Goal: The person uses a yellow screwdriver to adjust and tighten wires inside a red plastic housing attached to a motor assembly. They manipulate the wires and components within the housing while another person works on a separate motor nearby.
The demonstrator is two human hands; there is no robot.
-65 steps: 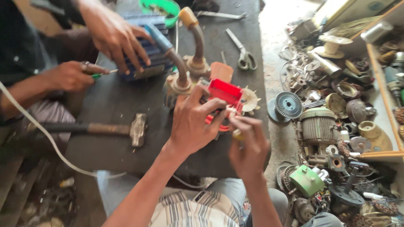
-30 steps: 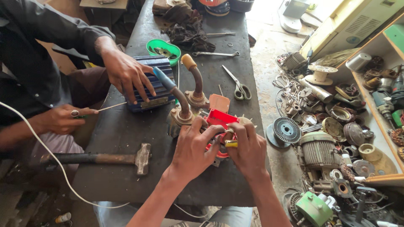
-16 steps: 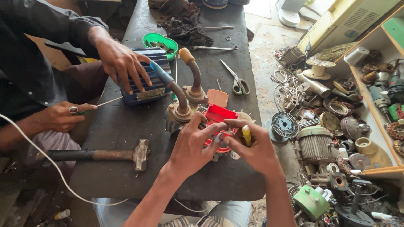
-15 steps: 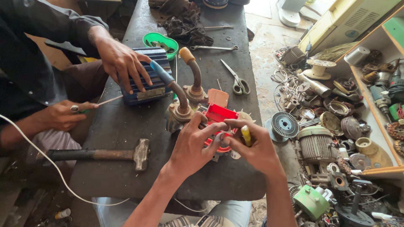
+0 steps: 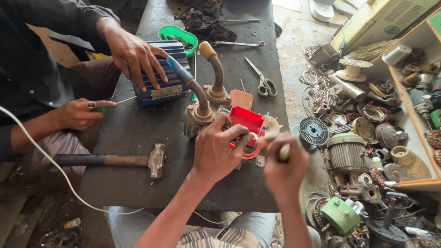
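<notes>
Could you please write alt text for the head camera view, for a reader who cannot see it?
A person's left hand steadies a red plastic part on a dark workbench while the right hand works a small tool at it. Across the bench, another person's hand rests on a blue ribbed motor; a hammer lies nearby.

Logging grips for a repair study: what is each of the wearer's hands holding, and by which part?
Left hand grips the red housing by its near edge; right hand holds a small tool by its handle.

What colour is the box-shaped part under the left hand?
Red: the box-shaped part under the left hand is bright red plastic, clearest in the head view.
</notes>
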